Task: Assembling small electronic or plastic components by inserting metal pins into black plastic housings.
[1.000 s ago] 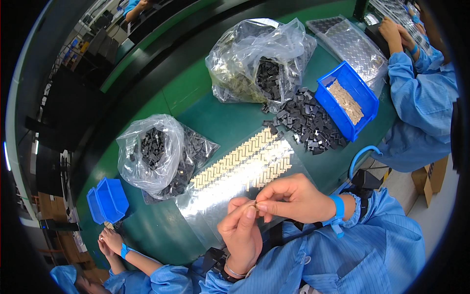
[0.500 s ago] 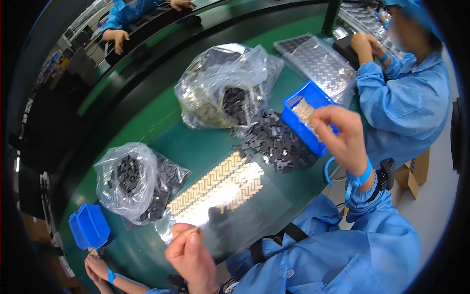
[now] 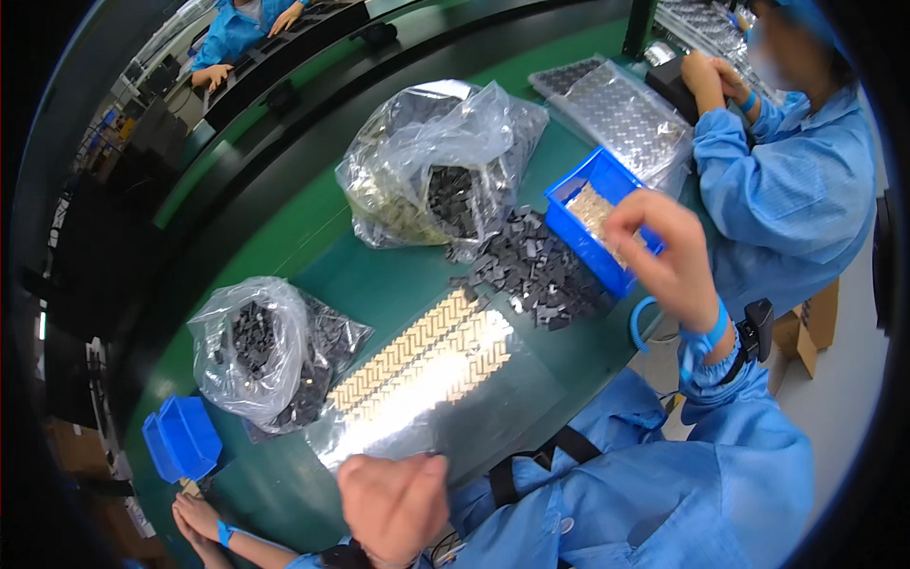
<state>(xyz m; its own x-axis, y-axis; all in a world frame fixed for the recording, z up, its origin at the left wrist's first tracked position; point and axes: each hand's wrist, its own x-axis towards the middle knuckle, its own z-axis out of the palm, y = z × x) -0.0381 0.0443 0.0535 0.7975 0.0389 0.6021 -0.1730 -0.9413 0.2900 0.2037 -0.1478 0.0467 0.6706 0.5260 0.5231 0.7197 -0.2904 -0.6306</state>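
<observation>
Many black pieces [image 3: 536, 270] between bag [image 3: 417, 152] and bin [image 3: 580, 247]

Right fingers [image 3: 629, 219] are at a blue bin [image 3: 577, 239].

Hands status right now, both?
Left hand: closed, fingers curled; can't tell if it holds anything.
Right hand: closed, fingers bent, at the blue bin; can't tell if holding anything.

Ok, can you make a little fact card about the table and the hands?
Right hand: over the right blue bin of tan bits
Left hand: near the clear sheet; can't tell if it holds anything
On the sheet: rows of tan strips
Loose pile: small black parts
Bags: large clear bag, smaller clear bag, black pieces inside both
Left side: another blue bin
</observation>
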